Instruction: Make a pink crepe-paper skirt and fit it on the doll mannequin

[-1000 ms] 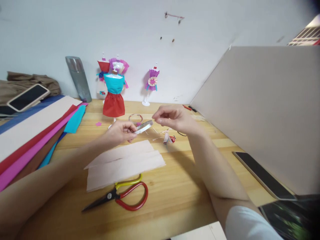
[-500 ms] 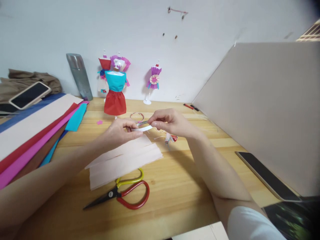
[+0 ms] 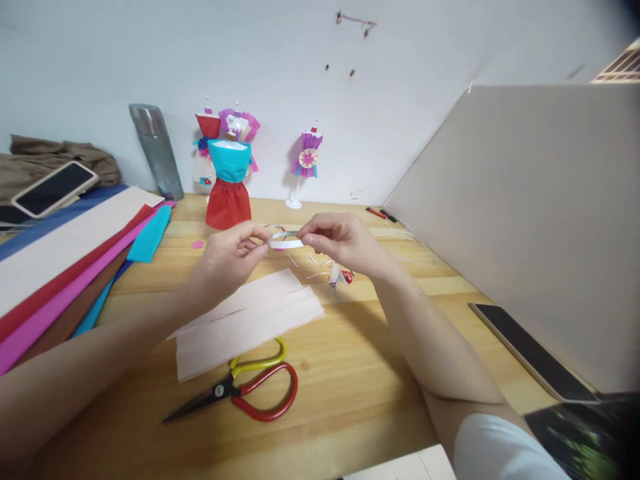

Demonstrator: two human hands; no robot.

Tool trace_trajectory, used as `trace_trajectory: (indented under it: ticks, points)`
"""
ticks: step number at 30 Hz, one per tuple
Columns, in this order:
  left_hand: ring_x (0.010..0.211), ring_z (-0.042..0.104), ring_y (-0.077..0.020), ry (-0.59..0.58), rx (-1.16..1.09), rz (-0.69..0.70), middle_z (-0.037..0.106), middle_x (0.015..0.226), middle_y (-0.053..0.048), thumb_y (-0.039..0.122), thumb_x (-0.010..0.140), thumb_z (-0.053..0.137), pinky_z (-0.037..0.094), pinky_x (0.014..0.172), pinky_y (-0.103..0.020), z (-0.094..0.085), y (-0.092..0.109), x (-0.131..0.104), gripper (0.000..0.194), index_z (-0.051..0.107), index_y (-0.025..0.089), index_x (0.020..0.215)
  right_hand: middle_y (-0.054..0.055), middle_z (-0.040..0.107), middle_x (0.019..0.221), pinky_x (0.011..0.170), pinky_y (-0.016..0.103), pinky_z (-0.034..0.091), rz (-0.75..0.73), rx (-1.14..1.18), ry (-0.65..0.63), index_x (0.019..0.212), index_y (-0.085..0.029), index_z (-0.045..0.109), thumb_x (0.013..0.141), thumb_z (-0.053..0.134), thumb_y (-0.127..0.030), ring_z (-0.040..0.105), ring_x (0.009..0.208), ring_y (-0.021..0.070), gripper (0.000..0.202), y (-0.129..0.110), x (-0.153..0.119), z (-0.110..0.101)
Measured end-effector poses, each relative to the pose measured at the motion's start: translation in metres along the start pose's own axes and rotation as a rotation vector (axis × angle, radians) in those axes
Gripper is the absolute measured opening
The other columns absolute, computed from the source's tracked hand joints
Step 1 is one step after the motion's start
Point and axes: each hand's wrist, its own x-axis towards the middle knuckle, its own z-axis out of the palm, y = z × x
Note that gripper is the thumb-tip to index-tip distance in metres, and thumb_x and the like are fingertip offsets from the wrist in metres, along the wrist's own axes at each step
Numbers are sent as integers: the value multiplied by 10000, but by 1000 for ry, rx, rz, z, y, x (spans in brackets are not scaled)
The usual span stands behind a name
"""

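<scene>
In the head view a narrow white strip [image 3: 286, 245] is stretched between my two hands, above the tabletop. My left hand [image 3: 237, 250] pinches its left end between thumb and fingers. Its right end is in the closed fingertips of my right hand [image 3: 337, 240]. A thin greyish piece shows just behind the strip, too small to make out. Below the hands lie pale pink paper pieces [image 3: 250, 333]. Nearer me rest scissors [image 3: 233, 387] with one yellow and one red handle, their dark blades pointing left.
Small dress forms stand at the back, one in a turquoise top and red skirt [image 3: 229, 203], another in purple [image 3: 309, 157]. Coloured paper sheets [image 3: 65, 267], a phone [image 3: 55, 189] and a grey bottle [image 3: 157, 153] are left. Another dark-screened device [image 3: 535, 353] lies right, beside a partition [image 3: 530, 220].
Both hands have risen slightly, farther from me, with the white strip. My left hand's fingers have shifted to the strip's end, so more of it shows. The scissors and paper stay put.
</scene>
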Motion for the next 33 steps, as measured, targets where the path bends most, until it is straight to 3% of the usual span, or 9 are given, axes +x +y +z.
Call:
trace_trajectory:
  ticks: [4,9,18,24,33]
  points:
    - [860,662,-162,129,236,180,722,909,-49,227,850,581,520,655,-220,-3,2,-2,106,639,184,772,37,621,740,570,266,384,-16,-69,107,805,-160,683,855,575,-312,501,644,134,193,-3,0,4]
    - [651,596,-106,190,388,387,646,820,-29,222,853,610,491,587,-211,-2,-2,-3,103,670,155,902,24,592,682,557,270,367,-25,-95,149,785,-174,673,856,565,-298,477,601,129,179,-9,-3,7]
    - [649,624,-127,301,645,604,685,707,3,205,911,572,456,597,-235,-2,-9,-4,179,688,163,782,-1,553,601,532,273,344,17,-57,159,718,-182,637,838,577,-305,465,547,122,182,-20,-6,17]
    - [641,631,-129,267,572,491,711,706,-8,174,884,586,475,613,-242,-3,-1,-6,185,673,163,722,-3,559,600,529,269,342,-16,-79,184,708,-184,627,840,583,-291,466,546,119,176,-17,-5,20]
    - [500,557,-80,142,241,248,646,609,22,166,813,570,439,502,-191,0,3,-4,139,558,161,675,-13,550,594,523,259,337,-42,-76,216,728,-175,649,841,609,-274,457,540,107,155,-17,-6,17]
